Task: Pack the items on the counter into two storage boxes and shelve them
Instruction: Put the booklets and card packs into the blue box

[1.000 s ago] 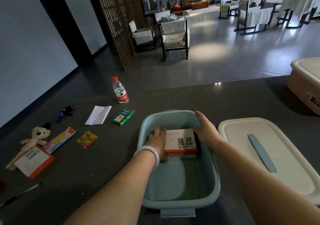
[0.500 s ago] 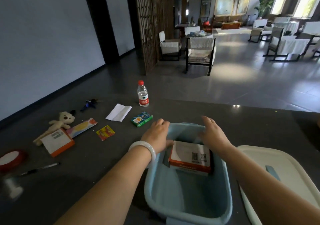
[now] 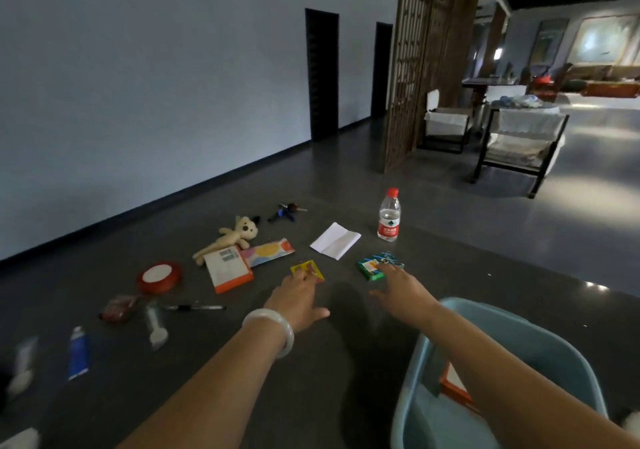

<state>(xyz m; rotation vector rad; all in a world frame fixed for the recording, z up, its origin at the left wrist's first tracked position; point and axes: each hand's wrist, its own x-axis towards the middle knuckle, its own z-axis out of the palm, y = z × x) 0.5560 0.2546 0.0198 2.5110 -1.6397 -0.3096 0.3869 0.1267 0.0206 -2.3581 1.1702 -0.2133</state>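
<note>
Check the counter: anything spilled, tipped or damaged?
Nothing stands out. The clear plastic water bottle with a red cap stands upright and capped; no spill shows on the dark grey counter. The cream plush toy and the orange-and-white cardboard box lie flat beside each other. Items at the far left are too blurred to judge.

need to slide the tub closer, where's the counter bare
Bare: between the green box, the bottle and the tub rim, and the strip between the left hand and right hand. Crowded: from the toy and orange box down to the pen and blue tube.
</note>
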